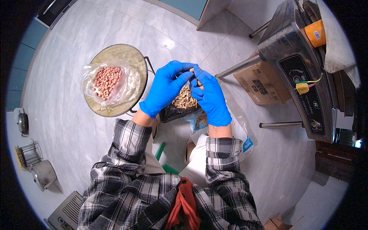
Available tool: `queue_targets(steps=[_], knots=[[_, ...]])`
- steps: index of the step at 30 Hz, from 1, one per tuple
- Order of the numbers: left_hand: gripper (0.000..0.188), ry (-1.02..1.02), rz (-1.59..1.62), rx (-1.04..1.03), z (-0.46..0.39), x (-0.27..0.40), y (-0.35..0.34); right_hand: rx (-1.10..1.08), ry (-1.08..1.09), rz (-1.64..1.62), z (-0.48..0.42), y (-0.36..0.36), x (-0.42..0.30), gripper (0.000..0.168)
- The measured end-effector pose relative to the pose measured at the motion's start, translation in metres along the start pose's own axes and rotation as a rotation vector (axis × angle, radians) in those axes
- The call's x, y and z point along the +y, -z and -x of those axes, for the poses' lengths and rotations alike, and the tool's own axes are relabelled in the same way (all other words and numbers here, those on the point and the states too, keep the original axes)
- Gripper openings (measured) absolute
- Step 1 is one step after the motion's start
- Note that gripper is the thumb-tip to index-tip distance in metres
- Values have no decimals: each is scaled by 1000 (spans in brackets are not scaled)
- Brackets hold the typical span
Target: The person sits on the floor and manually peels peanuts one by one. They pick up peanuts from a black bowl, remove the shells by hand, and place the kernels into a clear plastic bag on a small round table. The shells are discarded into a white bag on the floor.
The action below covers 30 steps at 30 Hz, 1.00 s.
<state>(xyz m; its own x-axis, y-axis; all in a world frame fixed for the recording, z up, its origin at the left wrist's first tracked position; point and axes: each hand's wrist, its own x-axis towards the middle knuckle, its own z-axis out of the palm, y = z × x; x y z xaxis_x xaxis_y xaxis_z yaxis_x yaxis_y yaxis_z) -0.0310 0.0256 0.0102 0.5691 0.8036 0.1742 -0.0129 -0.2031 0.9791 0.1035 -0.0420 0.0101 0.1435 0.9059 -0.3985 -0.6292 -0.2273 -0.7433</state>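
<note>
My left hand point(166, 86), in a blue glove, pinches an unshelled peanut point(191, 70) between thumb and forefinger. The fingertips of my right hand point(212, 99), gloved alike, meet it there. More peanuts point(199, 84) show within the curled fingers of my right hand. Beneath both hands sits a heap of empty peanut shells point(184, 99) in a black plastic bag point(175, 115), partly covered by the gloves. To the left, an open clear plastic bag point(126, 67) of shelled pink peanuts point(107, 82) rests on a round wood-patterned stool or low table point(115, 52).
A white and blue printed plastic sack point(238, 135) lies by my right leg. Metal legs point(244, 66) support a dark-fronted stove point(302, 92) at the right, with a cardboard box point(261, 83) beneath. A lidded metal pot point(43, 174) and a wire rack point(32, 153) stand far left.
</note>
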Motion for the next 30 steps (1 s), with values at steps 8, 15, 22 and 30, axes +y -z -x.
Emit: queue_targets(steps=[8,15,22,30], knots=[[15,-71,-79,107,-2,3,1,89,73,181,5,-8,-3,23],[17,-65,-93,121,-3,6,1,217,264,514,5,-17,-5,21],[18,-70,-23,110,-4,2,0,297,479,698,4,-17,1,25],[17,-64,-42,135,-4,5,-1,237,492,649,-2,-8,11,27]])
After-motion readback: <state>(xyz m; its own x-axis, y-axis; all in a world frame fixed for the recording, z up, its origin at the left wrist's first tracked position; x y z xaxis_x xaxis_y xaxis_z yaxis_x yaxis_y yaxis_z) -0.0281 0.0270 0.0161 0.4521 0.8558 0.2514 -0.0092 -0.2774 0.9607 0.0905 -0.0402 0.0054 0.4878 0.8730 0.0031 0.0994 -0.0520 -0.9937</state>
